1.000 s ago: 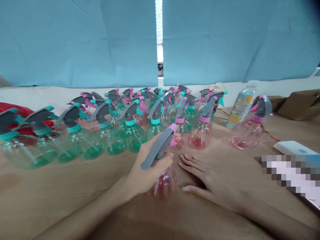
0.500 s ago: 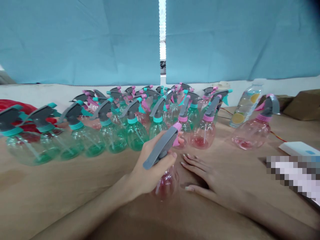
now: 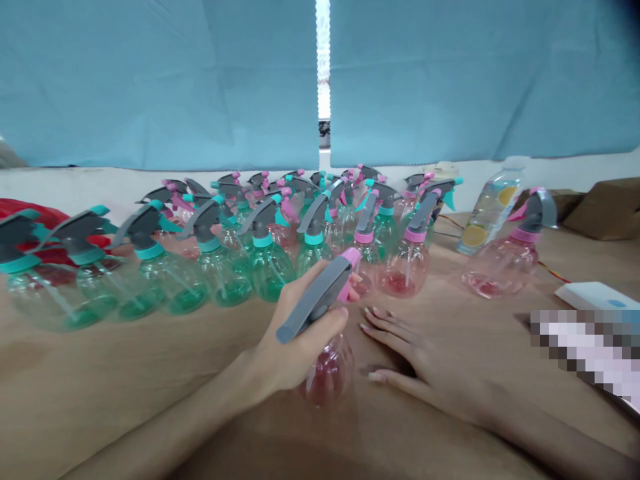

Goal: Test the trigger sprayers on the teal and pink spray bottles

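Observation:
My left hand (image 3: 305, 327) is wrapped round the neck of a pink spray bottle (image 3: 327, 377). Its grey trigger head with a pink nozzle tilts up and points away to the right; the fingers hide the collar. The clear pink body is close to or on the table, I cannot tell which. Just right of it my right hand (image 3: 405, 343) lies flat on the brown table (image 3: 200, 373), fingers spread, holding nothing. Beyond my hands stands a front row of green spray bottles (image 3: 270, 270), ending at the right with pink ones such as this spray bottle (image 3: 404, 267).
Several more spray bottles crowd behind the front row. One pink spray bottle (image 3: 505, 260) stands apart at right, before a clear drink bottle (image 3: 493, 207). A white box (image 3: 595, 297) with a wire lies nearby. Red cloth (image 3: 55, 230) is at left, a blue curtain (image 3: 150, 80) behind.
My left hand and the held spray bottle have shifted slightly left and towards me, with the trigger head turned a little. My right hand stays flat in place.

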Demonstrator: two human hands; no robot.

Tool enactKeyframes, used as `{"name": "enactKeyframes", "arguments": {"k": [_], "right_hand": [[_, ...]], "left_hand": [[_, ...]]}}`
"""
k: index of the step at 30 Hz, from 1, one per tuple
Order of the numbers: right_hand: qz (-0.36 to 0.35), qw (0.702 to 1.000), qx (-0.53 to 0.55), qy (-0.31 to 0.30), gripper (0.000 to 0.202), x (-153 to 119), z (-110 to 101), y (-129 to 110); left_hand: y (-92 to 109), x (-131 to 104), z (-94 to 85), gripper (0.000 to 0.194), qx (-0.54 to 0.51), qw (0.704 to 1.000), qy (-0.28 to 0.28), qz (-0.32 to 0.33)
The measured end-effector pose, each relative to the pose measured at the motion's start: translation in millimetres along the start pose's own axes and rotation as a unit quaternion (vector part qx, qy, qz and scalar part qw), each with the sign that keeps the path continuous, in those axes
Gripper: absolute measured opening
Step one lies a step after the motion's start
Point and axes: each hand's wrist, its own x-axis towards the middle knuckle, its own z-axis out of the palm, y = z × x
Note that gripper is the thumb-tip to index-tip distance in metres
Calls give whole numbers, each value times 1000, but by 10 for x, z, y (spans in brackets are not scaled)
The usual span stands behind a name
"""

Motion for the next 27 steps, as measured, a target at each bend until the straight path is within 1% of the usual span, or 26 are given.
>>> {"name": "enactKeyframes", "arguments": {"k": [3,5,11,14,16,19,25,27], "right_hand": [[2,1000,-4,-6,66,2,-8,-6],[2,1000,-5,-7,66,6,-12,-7],[2,1000,-4,-3,66,9,-15,4],[-1,1000,-12,-8,66,7,-9,13],[-2,1000,-17,-11,67,9,-6,15],[0,1000,-17,-10,67,14,-13,5],[5,999,-26,-27,69,18,-43,-19],[4,999,-26,-20,69,14,-27,-4]], "left_hand": [[-24,-1,11,10,-14,1000,1,-15],[-38,-4,17,9,-7,1000,12,-17],[-43,0,17,19,13,1000,-1,-14],[-49,-3,32,14,10,1000,17,-12],[-51,-10,48,16,9,1000,11,-13],[-50,-19,65,22,17,1000,1,4],[-62,-9,73,27,38,998,7,48],[-66,-3,77,27,40,998,10,55]]}}
